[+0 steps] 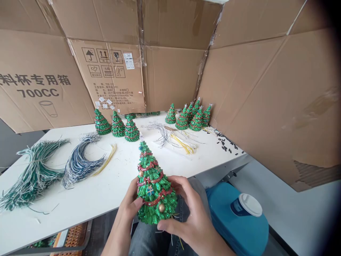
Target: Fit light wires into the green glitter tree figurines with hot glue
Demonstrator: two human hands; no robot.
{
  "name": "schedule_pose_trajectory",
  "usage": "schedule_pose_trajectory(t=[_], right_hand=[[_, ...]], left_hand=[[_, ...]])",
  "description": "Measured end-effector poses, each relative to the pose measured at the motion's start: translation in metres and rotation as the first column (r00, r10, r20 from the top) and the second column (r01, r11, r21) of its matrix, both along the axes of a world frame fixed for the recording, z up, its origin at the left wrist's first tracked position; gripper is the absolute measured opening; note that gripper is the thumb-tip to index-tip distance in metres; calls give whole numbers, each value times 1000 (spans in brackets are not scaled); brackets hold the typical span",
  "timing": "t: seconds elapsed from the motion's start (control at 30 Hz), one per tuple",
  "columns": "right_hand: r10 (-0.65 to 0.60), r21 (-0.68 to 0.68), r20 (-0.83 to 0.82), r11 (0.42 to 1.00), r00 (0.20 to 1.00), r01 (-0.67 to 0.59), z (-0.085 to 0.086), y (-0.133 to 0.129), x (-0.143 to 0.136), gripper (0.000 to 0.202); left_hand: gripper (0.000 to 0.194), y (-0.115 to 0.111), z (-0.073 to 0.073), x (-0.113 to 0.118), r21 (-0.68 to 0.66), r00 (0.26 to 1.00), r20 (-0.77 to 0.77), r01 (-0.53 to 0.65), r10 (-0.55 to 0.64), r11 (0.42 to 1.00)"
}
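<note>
Both hands hold a small green Christmas tree ornament in front of the table's near edge, above my lap. Red garlands, gold balls and a small blue gift shape decorate it, and a star tops it. My left hand is closed around its left side, thumb on the front. On its right side, my right hand wraps the lower part, with the thumb at the base. A few thin wires hang below the base. The underside of the tree is hidden.
The white table carries a green wire bundle, a blue wire bundle, yellow-white wires, more trees and small black pieces. Cardboard walls enclose it. A lidded cup rests on a blue stool.
</note>
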State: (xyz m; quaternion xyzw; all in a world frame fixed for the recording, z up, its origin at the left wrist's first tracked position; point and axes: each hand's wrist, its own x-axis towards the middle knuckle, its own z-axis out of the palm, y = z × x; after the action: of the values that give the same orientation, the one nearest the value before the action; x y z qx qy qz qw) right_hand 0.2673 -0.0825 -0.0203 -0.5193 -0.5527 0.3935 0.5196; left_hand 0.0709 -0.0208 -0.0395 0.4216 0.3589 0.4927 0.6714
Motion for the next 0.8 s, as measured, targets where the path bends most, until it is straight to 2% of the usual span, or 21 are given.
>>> schedule_pose_trajectory(t=[0.13, 0.23, 0.47, 0.67, 0.8], right_hand=[[-21, 146, 196, 989, 980, -8, -10, -1, -2, 89], [-28, 192, 256, 981, 966, -22, -12, -3, -4, 93], [15, 174, 177, 984, 984, -47, -5, -4, -5, 92], [-1, 206, 179, 978, 984, -36, -6, -4, -5, 89], [1, 211, 182, 977, 983, -40, -6, -5, -5, 90]], left_hand=[[77, -7, 7, 6, -50, 999, -5, -40, 39, 998], [76, -15, 15, 10, -95, 998, 1, -68, 69, 993], [89, -21, 16, 15, -159, 983, 97, -143, 159, 977], [93, -21, 23, 7, -189, 993, 76, -70, 85, 979], [93, -22, 22, 2, -113, 996, -2, -87, 87, 990]])
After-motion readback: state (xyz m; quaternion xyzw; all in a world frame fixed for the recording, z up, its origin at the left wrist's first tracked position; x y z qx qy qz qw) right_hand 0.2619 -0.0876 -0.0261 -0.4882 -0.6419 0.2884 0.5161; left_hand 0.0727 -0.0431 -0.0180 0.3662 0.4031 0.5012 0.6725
